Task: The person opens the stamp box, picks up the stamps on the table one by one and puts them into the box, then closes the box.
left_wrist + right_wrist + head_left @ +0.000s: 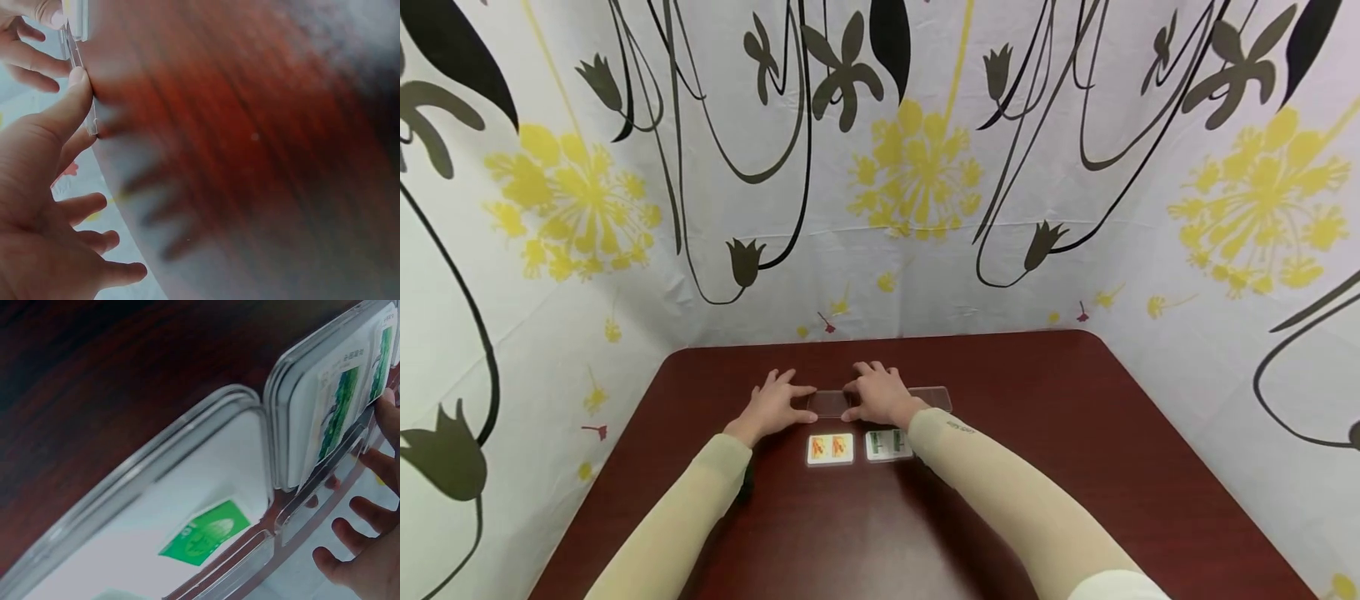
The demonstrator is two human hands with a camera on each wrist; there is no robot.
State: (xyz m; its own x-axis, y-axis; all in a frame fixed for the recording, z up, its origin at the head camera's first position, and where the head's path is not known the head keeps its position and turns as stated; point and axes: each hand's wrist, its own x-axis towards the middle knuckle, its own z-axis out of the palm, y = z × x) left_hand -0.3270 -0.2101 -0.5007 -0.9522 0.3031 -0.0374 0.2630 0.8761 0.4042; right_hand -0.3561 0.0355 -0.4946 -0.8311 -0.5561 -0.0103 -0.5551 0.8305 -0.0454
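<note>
A clear flat plastic case (830,404) lies between the two hands on the dark red table. My left hand (771,405) pinches its left end between thumb and index finger, the other fingers spread. The right hand (880,395) grips the opposite end with thumb and index finger. Nearer lie two clear cases with stamps: one with orange stamps (831,448), one with green stamps (887,445) partly covered by the right sleeve. In the right wrist view, a further white-backed case (212,487) bears a green stamp (206,532); the sleeve hides it in the head view.
Another clear case (931,398) lies right of the right hand, in line with the held one. The glossy table (1037,400) has rounded far corners. Behind it hangs a white cloth (895,283) with yellow and dark flowers, also along both sides.
</note>
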